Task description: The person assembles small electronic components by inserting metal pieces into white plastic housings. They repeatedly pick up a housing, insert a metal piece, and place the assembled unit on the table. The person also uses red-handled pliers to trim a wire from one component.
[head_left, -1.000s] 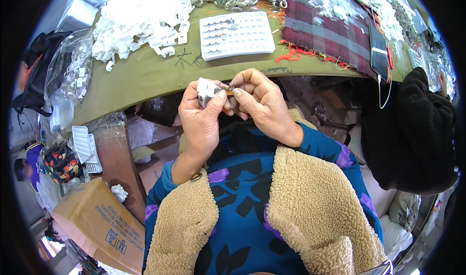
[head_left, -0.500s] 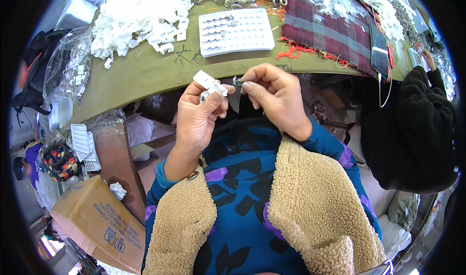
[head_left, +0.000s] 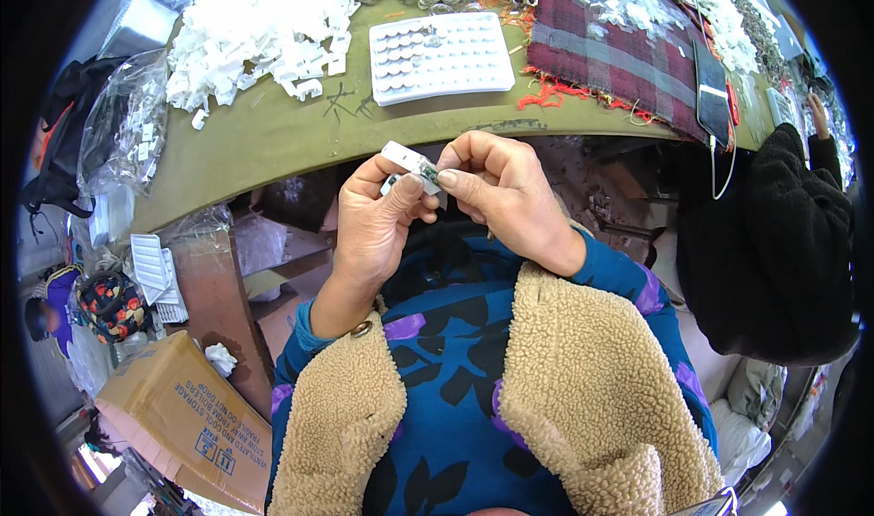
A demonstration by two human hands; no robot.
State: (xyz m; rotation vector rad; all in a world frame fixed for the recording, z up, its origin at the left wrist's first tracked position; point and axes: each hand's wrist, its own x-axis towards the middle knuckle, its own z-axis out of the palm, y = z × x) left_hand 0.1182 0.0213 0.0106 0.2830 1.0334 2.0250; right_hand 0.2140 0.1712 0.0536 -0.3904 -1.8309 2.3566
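My left hand (head_left: 369,216) is closed, thumb against curled fingers, on a small, white, box-shaped plastic casing (head_left: 399,155), whose upper end juts out past my fingertips. My right hand (head_left: 503,193) is pinched nearly flat, thumb to forefinger, on a tiny green-and-silver part (head_left: 430,174) set against the casing's right end; I cannot tell how far inside it sits. Both pieces are between my hands, in front of the near edge of the olive-green tabletop (head_left: 273,143) and above my lap.

Beyond them on the tabletop lies a white rectangular plastic tray (head_left: 455,61) with rows of round hollows, the left ones holding silvery discs. To its left spreads a heap of loose white plastic pieces (head_left: 259,38); to its right lies a maroon-and-grey plaid cloth (head_left: 605,70) with a frayed orange-red edge. A dark phone (head_left: 712,102) with a white cable rests by the cloth's right side.
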